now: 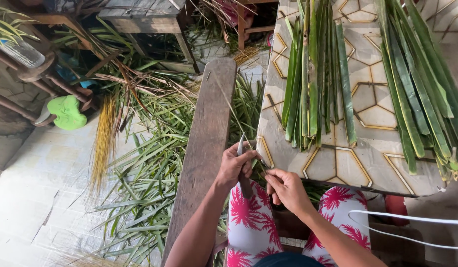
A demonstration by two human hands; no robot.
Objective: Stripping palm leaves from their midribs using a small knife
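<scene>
My left hand (235,167) is closed around a small knife (241,144) whose blade points up, held just off the near left corner of the table (337,163). My right hand (287,188) pinches a thin leaf rib (229,106) that runs up and to the left past the blade. Both hands hover over my lap, which is clothed in white fabric with pink palm prints (248,217). On the table lie two piles of cut green leaf strips, one in the middle (313,79) and one at the right (422,89).
A long wooden plank (204,148) leans beside the table at my left. The floor on the left is littered with green leaf scraps (149,173) and a bundle of yellow ribs (102,143). A wooden bench (144,20) and a green cloth (66,111) lie further back.
</scene>
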